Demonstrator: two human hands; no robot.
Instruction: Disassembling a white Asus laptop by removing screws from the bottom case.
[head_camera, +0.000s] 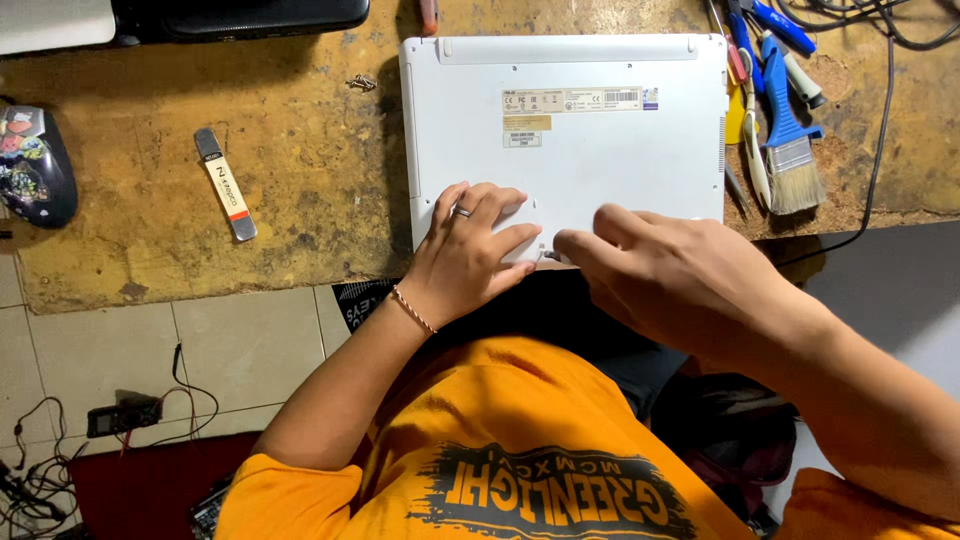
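A white laptop (570, 130) lies upside down on a worn yellow-brown workbench (300, 180), its underside with labels facing up. My left hand (468, 255), with a ring and a thin bracelet, rests flat on the laptop's near edge, fingers spread. My right hand (660, 270) is beside it at the same edge, thumb and forefinger pinched on something small and dark near the rim; what it is I cannot make out.
A paintbrush with a blue handle (788, 150) and other hand tools (745, 60) lie right of the laptop. A flat pry tool (226, 185), a small screw (362, 83) and a dark mouse (32, 165) lie to the left. Cables (120, 415) trail on the tiled floor.
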